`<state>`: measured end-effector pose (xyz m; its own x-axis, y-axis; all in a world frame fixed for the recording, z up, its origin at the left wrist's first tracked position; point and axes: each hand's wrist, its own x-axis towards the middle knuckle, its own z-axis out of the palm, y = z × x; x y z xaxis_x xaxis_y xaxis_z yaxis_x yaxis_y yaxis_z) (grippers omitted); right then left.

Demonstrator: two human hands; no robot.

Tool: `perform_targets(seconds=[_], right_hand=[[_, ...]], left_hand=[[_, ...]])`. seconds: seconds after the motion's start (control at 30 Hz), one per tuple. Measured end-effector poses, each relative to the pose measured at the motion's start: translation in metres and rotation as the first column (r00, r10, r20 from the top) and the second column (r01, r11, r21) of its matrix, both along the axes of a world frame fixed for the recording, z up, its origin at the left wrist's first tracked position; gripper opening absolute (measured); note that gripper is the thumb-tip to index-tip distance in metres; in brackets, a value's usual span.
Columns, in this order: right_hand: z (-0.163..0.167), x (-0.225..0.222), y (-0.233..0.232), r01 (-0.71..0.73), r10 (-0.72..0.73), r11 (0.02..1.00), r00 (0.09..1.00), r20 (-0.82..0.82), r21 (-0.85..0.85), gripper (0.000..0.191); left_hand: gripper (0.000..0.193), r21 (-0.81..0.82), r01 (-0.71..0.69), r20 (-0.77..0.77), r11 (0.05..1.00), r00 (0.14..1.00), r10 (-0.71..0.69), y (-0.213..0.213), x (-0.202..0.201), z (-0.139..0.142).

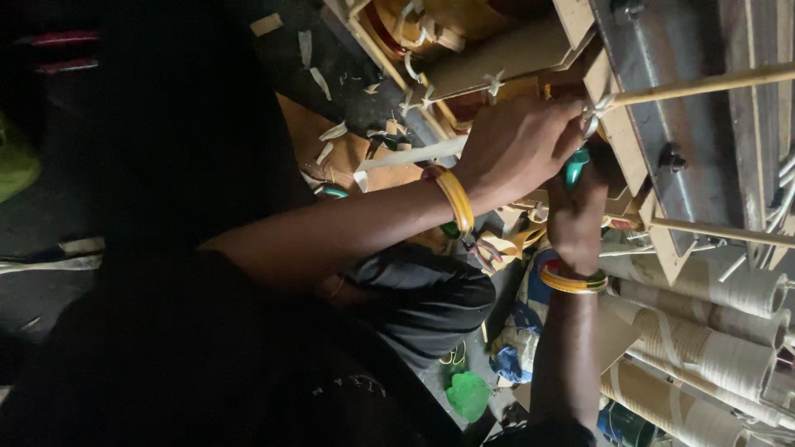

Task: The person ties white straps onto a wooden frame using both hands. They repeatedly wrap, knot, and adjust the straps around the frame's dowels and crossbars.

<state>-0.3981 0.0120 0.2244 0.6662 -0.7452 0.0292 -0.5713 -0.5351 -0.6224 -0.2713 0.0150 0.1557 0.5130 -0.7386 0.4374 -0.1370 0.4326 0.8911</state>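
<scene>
Pale cloth strip (598, 112) – knotted, pinched by hands (517, 145)

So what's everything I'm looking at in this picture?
Green-handled tool: one, teal green, gripped in the right hand under the knot.
Pale tie strip: one, whitish, knotted around the stick at the frame.
Stick: one, tan, running right from the knot.
Metal frame: one, grey, upper right.
Wound rolls: several, beige, lower right.
Strip scraps: many, whitish, scattered on the floor at the top.
Bangles: two, yellow, one on each wrist.
Left hand: one, fingers at the knot.
Right hand: one, closed on the tool.
</scene>
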Motion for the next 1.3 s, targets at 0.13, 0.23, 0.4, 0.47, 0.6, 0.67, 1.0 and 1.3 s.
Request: perform_targets(seconds=[0.13, 0.23, 0.4, 0.47, 0.6, 0.67, 1.0, 1.3], right_hand=[[0.012, 0.011, 0.007, -0.086, 0.092, 0.994, 0.99, 0.106, -0.062, 0.039], [0.014, 0.012, 0.005, 0.007, -0.008, 0.998, 1.0, 0.013, 0.063, 0.024], [0.001, -0.006, -0.015, 0.184, -0.185, 0.964, 0.983, -0.012, 0.19, 0.024], [-0.01, -0.015, -0.02, 0.287, -0.333, 0.892, 0.94, 0.077, 0.35, 0.027], [-0.04, -0.017, -0.012, 0.067, -0.04, 0.848, 0.997, -0.063, 0.525, 0.034], [-0.065, -0.011, 0.009, 0.056, 0.032, 0.893, 0.982, -0.187, 0.447, 0.043], [-0.06, -0.018, 0.109, -0.152, -0.367, 0.882, 0.373, 0.852, 0.446, 0.04], [-0.075, -0.057, 0.113, -0.014, -0.542, 0.817, 0.321, 0.777, 0.576, 0.027]], left_hand=[[0.032, 0.309, -0.005, 0.617, 0.951, 0.762, -0.196, 0.007, 0.03, -0.009], [0.03, -0.055, -0.048, 0.764, 0.997, 0.641, 0.073, 0.007, 0.047, -0.015], [0.036, -0.432, -0.205, 0.85, 0.878, 0.234, 0.473, -0.004, 0.063, -0.017], [0.034, -0.441, -0.17, 0.874, 0.881, 0.144, 0.465, -0.006, 0.072, -0.02], [0.024, -0.041, -0.165, 0.721, 0.985, 0.678, 0.144, 0.012, 0.083, -0.027], [0.022, 0.319, -0.149, 0.383, 0.936, 0.924, 0.016, 0.031, 0.082, -0.029], [0.004, -0.171, 0.099, 0.237, 0.98, 0.97, -0.056, 0.105, 0.003, 0.018], [0.012, 0.031, 0.222, 0.224, 0.975, 0.949, -0.223, 0.105, -0.039, 0.026]])
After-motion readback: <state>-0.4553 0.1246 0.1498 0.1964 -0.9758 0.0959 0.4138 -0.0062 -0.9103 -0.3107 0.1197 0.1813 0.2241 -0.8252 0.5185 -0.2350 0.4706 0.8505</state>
